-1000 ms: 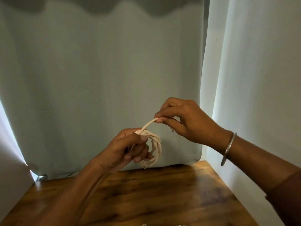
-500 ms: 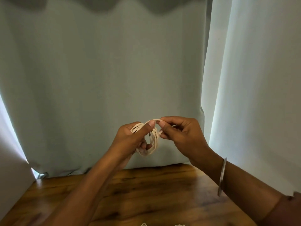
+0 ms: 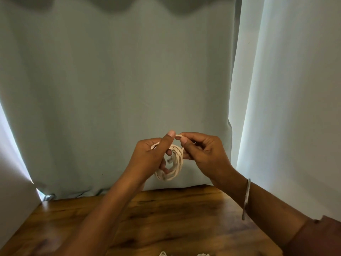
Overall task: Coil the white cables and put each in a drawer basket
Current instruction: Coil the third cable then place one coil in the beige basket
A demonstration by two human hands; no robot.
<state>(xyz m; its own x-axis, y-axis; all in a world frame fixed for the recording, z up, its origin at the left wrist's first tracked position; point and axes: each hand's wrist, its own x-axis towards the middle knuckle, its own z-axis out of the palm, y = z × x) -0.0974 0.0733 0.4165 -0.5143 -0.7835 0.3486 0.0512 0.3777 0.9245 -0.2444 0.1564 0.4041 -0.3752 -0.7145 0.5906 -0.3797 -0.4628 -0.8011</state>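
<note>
A white cable (image 3: 173, 167), wound into a small coil of several loops, hangs in the air above the wooden tabletop (image 3: 175, 218). My left hand (image 3: 149, 157) grips the coil from the left, fingers through the loops and thumb raised over the top. My right hand (image 3: 201, 152) pinches the cable's loose end at the top of the coil, right beside the left thumb. A sliver of other white cables (image 3: 184, 254) shows at the bottom edge. No drawer basket is in view.
A pale green curtain (image 3: 120, 89) hangs close behind the table. A white wall (image 3: 295, 108) stands on the right and a white panel (image 3: 13, 200) on the left. A metal bangle (image 3: 246, 198) sits on my right wrist.
My right hand has come down and left from a stretched-out pull, bringing the cable end onto the coil. Both hands have met at the top of the coil, which sits slightly higher.
</note>
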